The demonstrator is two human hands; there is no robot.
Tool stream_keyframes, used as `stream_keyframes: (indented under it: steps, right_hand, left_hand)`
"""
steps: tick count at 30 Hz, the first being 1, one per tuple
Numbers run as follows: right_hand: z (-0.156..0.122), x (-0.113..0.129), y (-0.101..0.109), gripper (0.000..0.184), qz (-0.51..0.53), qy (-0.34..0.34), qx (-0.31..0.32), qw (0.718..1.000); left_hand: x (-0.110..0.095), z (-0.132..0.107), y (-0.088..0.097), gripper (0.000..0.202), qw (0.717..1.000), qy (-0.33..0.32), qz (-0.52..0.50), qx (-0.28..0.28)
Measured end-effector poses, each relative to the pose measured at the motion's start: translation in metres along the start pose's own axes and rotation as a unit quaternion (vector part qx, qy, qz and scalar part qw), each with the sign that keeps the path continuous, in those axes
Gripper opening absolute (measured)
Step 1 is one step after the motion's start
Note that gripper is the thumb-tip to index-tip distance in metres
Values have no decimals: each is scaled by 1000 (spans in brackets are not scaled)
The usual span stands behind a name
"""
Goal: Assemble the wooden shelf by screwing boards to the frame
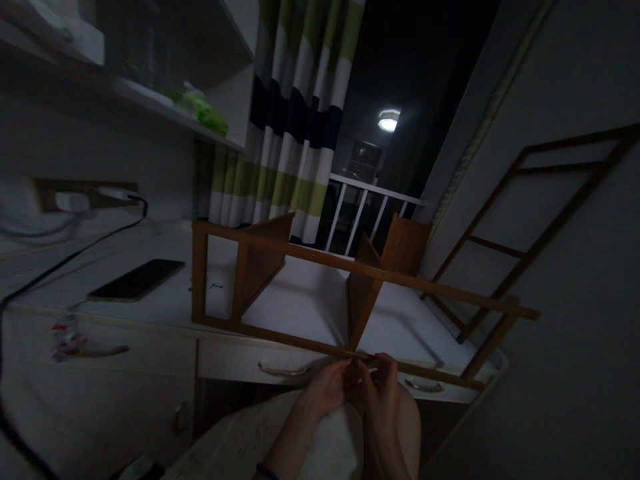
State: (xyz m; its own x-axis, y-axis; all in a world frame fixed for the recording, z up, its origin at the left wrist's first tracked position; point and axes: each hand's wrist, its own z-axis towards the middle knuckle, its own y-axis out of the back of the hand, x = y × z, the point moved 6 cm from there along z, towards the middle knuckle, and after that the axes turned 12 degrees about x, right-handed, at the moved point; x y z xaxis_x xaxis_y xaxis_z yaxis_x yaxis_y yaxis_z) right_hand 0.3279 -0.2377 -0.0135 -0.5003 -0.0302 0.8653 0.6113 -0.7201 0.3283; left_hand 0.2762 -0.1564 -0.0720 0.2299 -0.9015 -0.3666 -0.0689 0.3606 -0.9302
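A brown wooden shelf frame [310, 253] lies on its side on the white desktop, with flat wooden boards [265, 257] set between its rails. My left hand [327, 388] and my right hand [381, 393] are close together at its near rail, below the middle crosspiece. The fingers of both hands are curled inward and meet near the rail. Whatever they hold, if anything, is too dark and small to make out. Some small dark pieces [216, 286], perhaps screws, lie on the desk inside the frame's left end.
A separate wooden ladder-like frame [523, 253] leans against the right wall. On the left of the desk lie a phone [137, 280] and a black cable [75, 253]. Drawers with handles [284, 370] run beneath the near edge. A striped curtain [300, 133] hangs behind, beside a window.
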Motion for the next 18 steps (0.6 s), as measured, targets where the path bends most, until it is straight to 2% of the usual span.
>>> stream_keyframes:
  steps: [8,11,14,18]
  right_hand:
    - [-12,-2,1,40,-65,48,30,996]
    - [-14,-5,0,34,-78,58,47,994]
    - [-14,-5,-2,29,-145,56,72,985]
    - [-13,-1,-1,28,-261,87,62,960]
  left_hand:
    - [0,-1,3,18,999,-9,10,-33]
    - [-1,-2,3,15,999,-13,13,-43]
    - [-1,-3,3,14,999,-13,15,-48]
    - [-1,-2,5,14,999,-10,16,-51]
